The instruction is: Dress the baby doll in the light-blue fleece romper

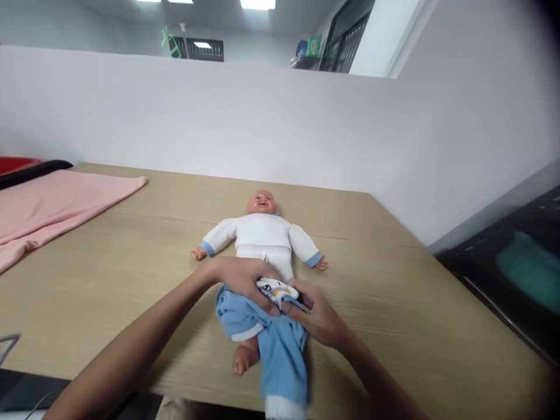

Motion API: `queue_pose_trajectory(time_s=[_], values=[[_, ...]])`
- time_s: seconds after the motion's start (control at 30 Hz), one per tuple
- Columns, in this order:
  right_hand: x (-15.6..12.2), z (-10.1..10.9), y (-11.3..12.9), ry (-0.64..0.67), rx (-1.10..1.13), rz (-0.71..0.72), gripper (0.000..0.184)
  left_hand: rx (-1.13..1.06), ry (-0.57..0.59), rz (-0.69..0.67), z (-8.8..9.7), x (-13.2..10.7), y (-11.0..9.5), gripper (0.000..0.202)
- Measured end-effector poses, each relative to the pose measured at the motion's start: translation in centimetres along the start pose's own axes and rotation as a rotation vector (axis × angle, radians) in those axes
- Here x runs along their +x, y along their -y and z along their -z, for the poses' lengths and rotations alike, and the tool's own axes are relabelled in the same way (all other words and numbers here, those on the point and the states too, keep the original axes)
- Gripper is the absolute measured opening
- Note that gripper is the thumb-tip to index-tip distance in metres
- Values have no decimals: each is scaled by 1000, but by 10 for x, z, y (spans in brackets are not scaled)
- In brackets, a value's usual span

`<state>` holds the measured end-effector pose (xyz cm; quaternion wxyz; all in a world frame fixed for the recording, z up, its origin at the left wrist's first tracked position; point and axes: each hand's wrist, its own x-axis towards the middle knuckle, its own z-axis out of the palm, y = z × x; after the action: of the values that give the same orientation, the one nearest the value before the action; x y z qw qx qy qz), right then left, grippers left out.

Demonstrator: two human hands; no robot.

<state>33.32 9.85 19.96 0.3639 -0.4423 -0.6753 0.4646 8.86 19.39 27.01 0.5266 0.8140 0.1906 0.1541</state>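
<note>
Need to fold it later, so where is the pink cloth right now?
In the head view, the pink cloth lies on the tabletop at the left edge, in front of the red object and left of the doll.

Interior of an office-like workroom, as indicated by the partition [196, 116] behind the table [144, 251], ceiling lights [258, 4] and window [349, 36].

Bare tabletop [385, 303] opens right of the doll [262, 230]; pink cloth [70, 198] covers far left, white wall [219, 116] blocks the far side.
</note>
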Motion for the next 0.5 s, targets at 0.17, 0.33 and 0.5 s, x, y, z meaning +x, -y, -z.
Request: queue_pose_trajectory(time_s=[0.17, 0.33, 0.5], values=[[-23, 10, 9, 66, -111, 58, 47, -97, 135, -16, 6, 1, 3, 27], [-27, 6, 0, 5, 177, -71, 65, -182, 47, -42, 0, -1, 9, 35], [-26, 5, 19, 124, 80, -112, 55, -261, 318, 41, 1, -6, 18, 50]])
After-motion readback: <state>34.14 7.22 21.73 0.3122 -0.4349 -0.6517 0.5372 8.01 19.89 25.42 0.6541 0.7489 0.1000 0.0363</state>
